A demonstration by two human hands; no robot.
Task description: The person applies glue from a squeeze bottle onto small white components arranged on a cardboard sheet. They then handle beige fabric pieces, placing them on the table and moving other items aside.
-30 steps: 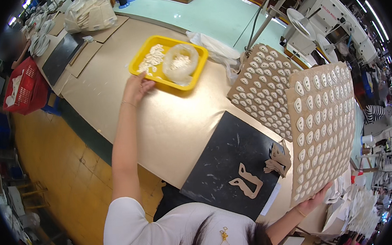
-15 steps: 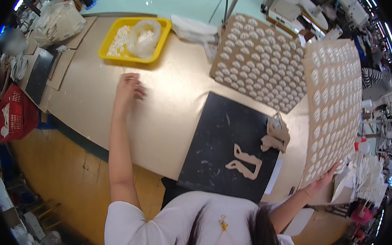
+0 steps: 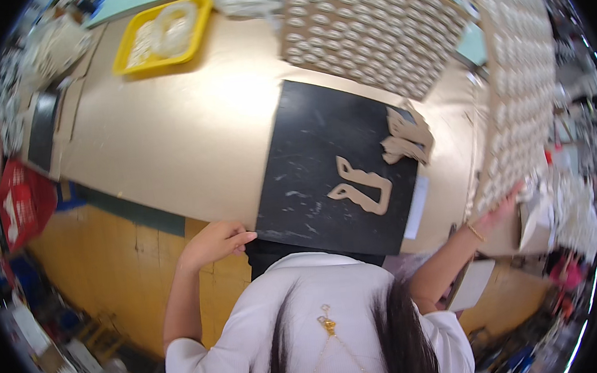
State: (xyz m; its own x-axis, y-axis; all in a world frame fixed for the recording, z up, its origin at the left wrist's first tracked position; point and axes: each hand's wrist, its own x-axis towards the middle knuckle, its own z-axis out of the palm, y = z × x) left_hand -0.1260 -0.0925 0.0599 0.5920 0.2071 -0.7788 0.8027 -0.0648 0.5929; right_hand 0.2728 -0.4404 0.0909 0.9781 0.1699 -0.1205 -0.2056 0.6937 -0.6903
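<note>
My right hand (image 3: 502, 207) grips the lower edge of a tilted brown board (image 3: 515, 92) covered with rows of small white rounded pieces. At the table's front edge, my left hand (image 3: 217, 245) has its fingers drawn together, the tips by the near left corner of a black mat (image 3: 297, 165). What those fingers hold, if anything, cannot be made out. On the mat lies a flat beige U-shaped cutout (image 3: 383, 195) with a wavy edge. A small pile of similar beige cutouts (image 3: 408, 136) rests at the mat's right edge.
Another brown board (image 3: 363, 27) with white pieces lies behind the mat. A yellow tray (image 3: 196, 46) at the far left contains small white pieces and a clear plastic bag (image 3: 175, 29). A red basket (image 3: 30, 200) stands left of the table. A white paper strip (image 3: 417, 209) lies beside the mat.
My left hand has come back from near the yellow tray to the table's front edge. The right hand still grips the board. The whole view has shifted, with the table higher in it.
</note>
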